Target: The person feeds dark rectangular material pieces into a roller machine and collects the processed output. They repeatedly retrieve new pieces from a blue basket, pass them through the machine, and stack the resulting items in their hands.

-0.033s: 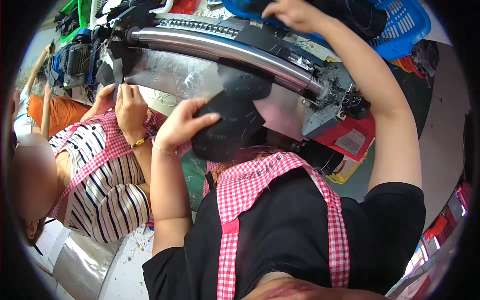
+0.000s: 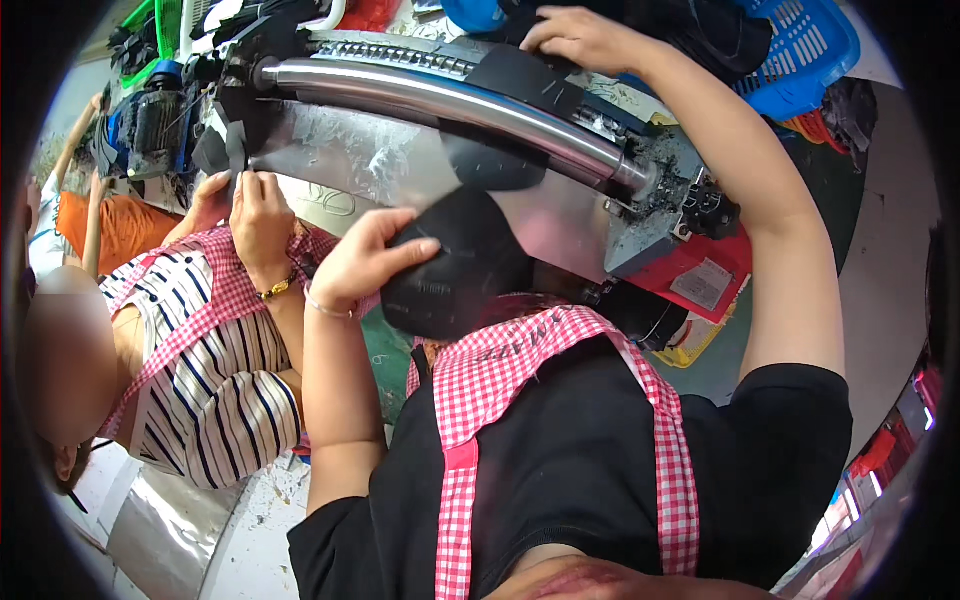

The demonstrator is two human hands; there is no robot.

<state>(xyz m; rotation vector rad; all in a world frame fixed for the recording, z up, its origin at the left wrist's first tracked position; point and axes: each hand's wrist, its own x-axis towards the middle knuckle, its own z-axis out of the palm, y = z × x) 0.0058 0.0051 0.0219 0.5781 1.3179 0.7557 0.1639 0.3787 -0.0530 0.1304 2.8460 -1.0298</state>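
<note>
My left hand (image 2: 375, 255) grips a black sheet-material piece (image 2: 460, 265) between thumb and fingers. The piece has a rounded outline with short pale marks and hangs just in front of my checked apron. Beyond it, a second black piece (image 2: 495, 160) lies on the machine's metal plate, its far edge under the shiny roller (image 2: 450, 100). Over the roller's far side reaches my right hand (image 2: 590, 40), its bent fingers apart and resting on dark material. Close by, another black piece (image 2: 525, 80) lies on the machine behind the roller.
Blue baskets (image 2: 800, 60) with black material stand at the far right. A red box (image 2: 690, 275) with a label sits under the machine's right end. On my left, a co-worker in a striped shirt (image 2: 215, 390) handles small dark pieces beside a motor (image 2: 155, 125).
The black piece in my left hand has come toward me, apart from the one on the plate. That one has slid slightly toward the roller. My right hand has dropped slightly onto the dark material.
</note>
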